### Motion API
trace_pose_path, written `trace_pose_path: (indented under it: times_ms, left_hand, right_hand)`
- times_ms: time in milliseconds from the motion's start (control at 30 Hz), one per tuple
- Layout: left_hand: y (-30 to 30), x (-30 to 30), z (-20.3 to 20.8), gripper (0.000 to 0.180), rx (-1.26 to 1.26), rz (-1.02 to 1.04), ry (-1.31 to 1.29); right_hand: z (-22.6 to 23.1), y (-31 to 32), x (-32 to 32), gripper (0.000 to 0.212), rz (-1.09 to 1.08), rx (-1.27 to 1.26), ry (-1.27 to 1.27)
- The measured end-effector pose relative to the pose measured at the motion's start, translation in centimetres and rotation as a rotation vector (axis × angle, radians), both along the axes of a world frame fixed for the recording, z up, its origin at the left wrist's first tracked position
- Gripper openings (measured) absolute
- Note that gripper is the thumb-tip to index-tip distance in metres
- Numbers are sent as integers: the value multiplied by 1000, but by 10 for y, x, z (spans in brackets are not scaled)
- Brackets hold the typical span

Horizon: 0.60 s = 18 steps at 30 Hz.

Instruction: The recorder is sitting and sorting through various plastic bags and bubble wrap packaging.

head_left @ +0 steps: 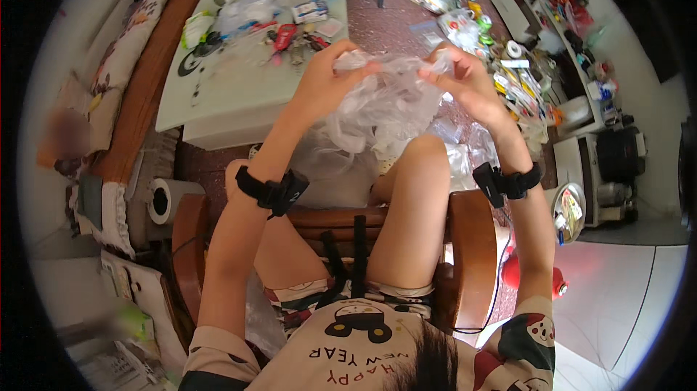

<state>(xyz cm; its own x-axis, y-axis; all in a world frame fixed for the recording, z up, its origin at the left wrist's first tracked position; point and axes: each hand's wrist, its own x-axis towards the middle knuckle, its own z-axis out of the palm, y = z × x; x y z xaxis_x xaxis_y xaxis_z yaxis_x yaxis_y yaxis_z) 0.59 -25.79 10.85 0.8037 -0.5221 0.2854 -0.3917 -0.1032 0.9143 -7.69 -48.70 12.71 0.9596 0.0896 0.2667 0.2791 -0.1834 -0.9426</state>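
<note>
Beside the table (239, 104), on its right, a clear plastic bag (392, 104) is held up. Its film is pinched by the left hand (330, 75) and right hand (465, 82), fingers curled. A blue-and-white packet (310, 10) is placed on the table; left of it, a bench (134, 93).

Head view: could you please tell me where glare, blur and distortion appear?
In the head view, glare brightens the glossy white surface at lower right, whose dark seam curves; a brownish patch at far left is smeared; the crumpled translucent plastic bag looks hazy.
</note>
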Motion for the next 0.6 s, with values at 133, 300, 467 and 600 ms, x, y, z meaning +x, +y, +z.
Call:
trace_pose_path:
  times_ms: [133, 300, 467, 600]
  left_hand:
    - [53, -19, -6, 28, 4, 290, 22]
    - [102, -34, -25, 30, -86, 426, 244]
    - [135, -44, -50, 23, -236, 378, 274]
    - [155, -55, -52, 11, -470, 359, 388]
  right_hand:
    - [-21, 10, 14, 10, -247, 174, 45]
    - [-16, 69, 11, 14, -298, 235, 104]
    - [-10, 92, 5, 15, -203, 407, 174]
    - [-12, 94, 8, 13, -113, 437, 167]
